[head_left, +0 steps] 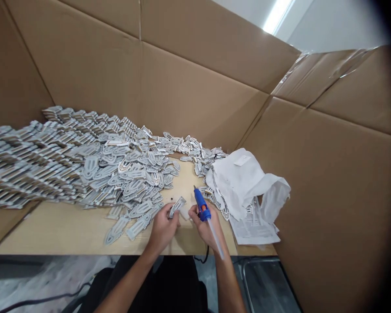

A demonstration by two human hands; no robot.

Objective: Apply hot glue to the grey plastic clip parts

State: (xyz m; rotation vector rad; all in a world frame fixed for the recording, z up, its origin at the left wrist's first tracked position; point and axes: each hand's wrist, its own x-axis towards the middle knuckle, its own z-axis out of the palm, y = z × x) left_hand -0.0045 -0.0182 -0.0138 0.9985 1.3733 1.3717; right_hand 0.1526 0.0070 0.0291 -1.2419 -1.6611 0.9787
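My left hand (pixel 162 228) is shut on a small grey clip-shaped piece (pixel 177 207), holding it up at the fingertips. My right hand (pixel 206 227) grips a blue hot glue gun (pixel 201 205), with its nozzle pointing away from me. A long translucent glue stick (pixel 216 237) sticks out of the gun's rear, past my wrist. A pale block (pixel 183 213) sits between my hands, and I cannot tell what it is. Several loose grey clip pieces (pixel 137 217) lie just beyond my left hand, at the edge of a huge spread of them (pixel 52 152).
A light wooden tabletop (pixel 84 230) carries everything, and its front edge runs just below my hands. Crumpled white wrapping (pixel 237 182) and a printed sheet (pixel 254 227) lie to the right. Cardboard walls (pixel 195 91) rise behind and beside the table. A black cable (pixel 203 257) hangs below the table edge.
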